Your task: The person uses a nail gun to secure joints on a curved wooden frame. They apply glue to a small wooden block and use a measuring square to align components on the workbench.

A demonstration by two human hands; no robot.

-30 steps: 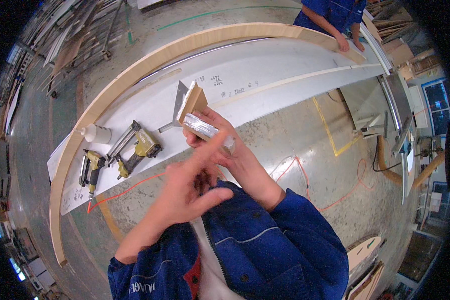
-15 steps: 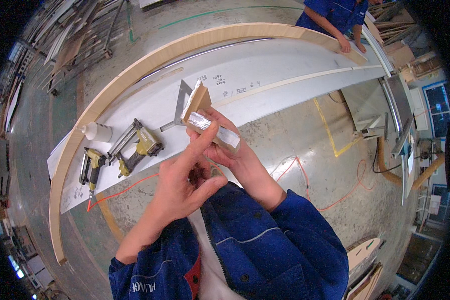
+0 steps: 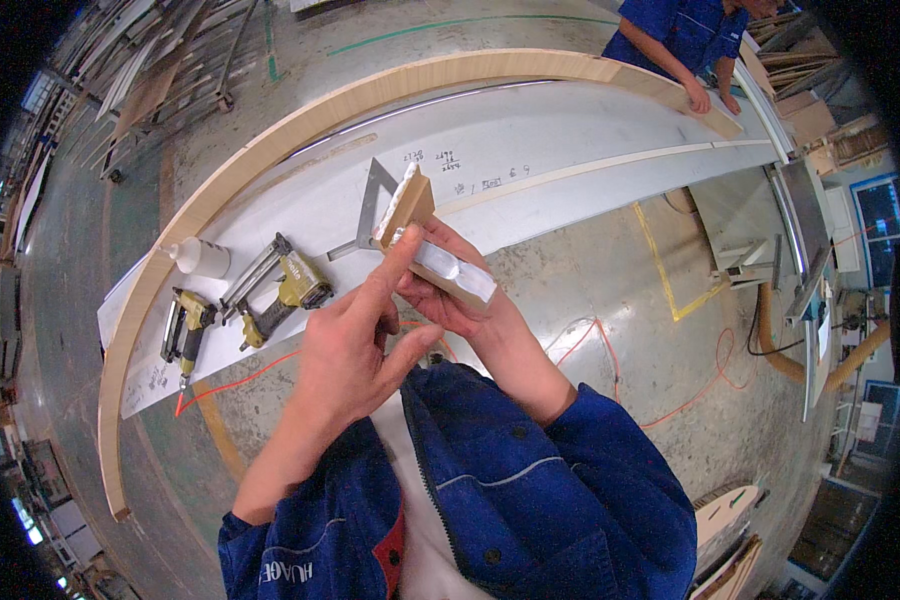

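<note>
My right hand (image 3: pixel 480 315) is closed around a small L-shaped wooden block (image 3: pixel 407 212) and holds it above the table's near edge. White glue (image 3: pixel 460 270) coats the block's near arm, and a thick white bead runs along the edge of its upright arm. My left hand (image 3: pixel 345 350) has its index finger stretched out, the tip touching the block near the inner corner. Its thumb stands apart and the other fingers are curled and partly hidden. Just behind the block, a metal triangle square (image 3: pixel 375 195) lies on the table, partly covered.
A long curved wooden strip (image 3: pixel 410 82) arches across the white table (image 3: pixel 560 125). Left on the table are a white squeeze bottle (image 3: pixel 202 258), a smaller nail gun (image 3: pixel 187 325) and a larger nail gun (image 3: pixel 305 283). A co-worker's hand (image 3: pixel 698 97) holds the strip's far right end. An orange hose (image 3: pixel 610 365) crosses the floor.
My left index fingertip has slid along the block toward its inner corner. Glue on the near arm now looks more evenly spread. The view has shifted slightly.
</note>
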